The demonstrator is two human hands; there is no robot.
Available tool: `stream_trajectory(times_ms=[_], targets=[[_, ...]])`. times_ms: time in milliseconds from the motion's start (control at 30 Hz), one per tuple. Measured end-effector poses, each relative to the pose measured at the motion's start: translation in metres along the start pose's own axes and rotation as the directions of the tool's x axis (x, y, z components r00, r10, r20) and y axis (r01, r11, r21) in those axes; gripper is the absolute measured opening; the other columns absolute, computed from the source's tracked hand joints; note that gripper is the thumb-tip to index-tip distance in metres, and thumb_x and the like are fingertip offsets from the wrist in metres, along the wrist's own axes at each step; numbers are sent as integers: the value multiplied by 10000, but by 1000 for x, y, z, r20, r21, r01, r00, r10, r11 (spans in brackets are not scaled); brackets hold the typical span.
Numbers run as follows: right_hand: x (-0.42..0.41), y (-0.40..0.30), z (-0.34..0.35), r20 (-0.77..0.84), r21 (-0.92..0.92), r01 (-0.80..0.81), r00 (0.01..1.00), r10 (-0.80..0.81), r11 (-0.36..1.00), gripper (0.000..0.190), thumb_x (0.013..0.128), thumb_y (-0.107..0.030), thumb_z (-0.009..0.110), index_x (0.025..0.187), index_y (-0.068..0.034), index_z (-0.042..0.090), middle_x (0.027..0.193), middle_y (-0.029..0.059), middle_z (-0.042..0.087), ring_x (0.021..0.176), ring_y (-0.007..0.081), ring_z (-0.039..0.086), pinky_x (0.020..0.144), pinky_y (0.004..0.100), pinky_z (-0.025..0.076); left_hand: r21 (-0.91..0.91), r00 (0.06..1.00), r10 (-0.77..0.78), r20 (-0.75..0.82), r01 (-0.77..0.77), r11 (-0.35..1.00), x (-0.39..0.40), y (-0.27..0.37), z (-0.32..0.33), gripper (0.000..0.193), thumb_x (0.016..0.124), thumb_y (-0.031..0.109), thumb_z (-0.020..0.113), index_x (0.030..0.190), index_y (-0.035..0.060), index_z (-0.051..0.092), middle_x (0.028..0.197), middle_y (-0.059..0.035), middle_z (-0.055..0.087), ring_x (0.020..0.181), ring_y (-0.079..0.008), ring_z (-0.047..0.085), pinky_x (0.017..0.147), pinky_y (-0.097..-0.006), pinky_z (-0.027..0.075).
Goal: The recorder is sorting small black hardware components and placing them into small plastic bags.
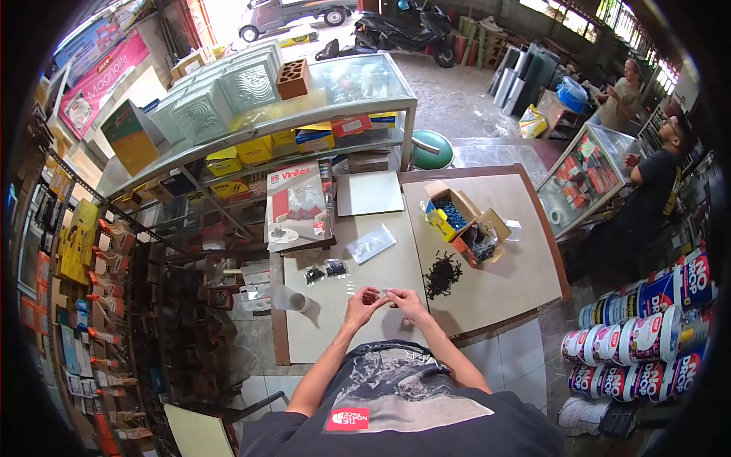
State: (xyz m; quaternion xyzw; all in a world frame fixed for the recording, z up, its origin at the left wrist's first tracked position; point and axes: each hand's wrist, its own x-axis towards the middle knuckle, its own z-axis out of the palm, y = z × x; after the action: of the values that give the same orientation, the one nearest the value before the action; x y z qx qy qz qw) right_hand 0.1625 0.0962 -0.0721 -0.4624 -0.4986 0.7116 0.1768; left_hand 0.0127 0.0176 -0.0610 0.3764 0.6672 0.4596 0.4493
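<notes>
My left hand (362, 305) and my right hand (407, 304) meet over the near part of the table (331, 337), fingertips pinched together on a small, pale thing too small to name, perhaps clear plastic. Beyond them lie two small clear bags (335, 267) with dark pieces inside and a stack of clear plastic bags (372, 244). A loose pile of black screws (442, 275) is right of my hands. Past that pile stand an open carton of blue pieces (449, 215) and another open box with a plastic bag of dark pieces (480, 243).
A translucent cup (298, 301) stands at the table's left edge. Farther back are a Vinilex box (300, 208) and a white tile (370, 194), before a glass display counter (371, 83). Paint buckets (651, 337) are stacked at right. Two people stand by another glass case (614, 151).
</notes>
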Motion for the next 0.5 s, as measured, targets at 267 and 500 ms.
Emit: stream_trajectory(times_ms=[267,500], targets=[[-13,-24,1,6,-189,-50,999,52,981,241,870,-240,653,956,-25,720,817,25,687,762,88,600,698,242,481,-123,997,-11,72,20,992,-3,-1,-7,302,781,209,772,967,-18,699,893,-99,708,822,-137,667,749,-249,537],[-6,4,-2,91,-146,53,995,-40,988,274,840,-267,695,963,-24,723,815,43,704,738,98,610,695,259,490,25,974,-34,224,29,999,3,-2,-21,284,799,124,745,1014,-48,674,926,-119,704,840,-155,676,758,-268,552]])
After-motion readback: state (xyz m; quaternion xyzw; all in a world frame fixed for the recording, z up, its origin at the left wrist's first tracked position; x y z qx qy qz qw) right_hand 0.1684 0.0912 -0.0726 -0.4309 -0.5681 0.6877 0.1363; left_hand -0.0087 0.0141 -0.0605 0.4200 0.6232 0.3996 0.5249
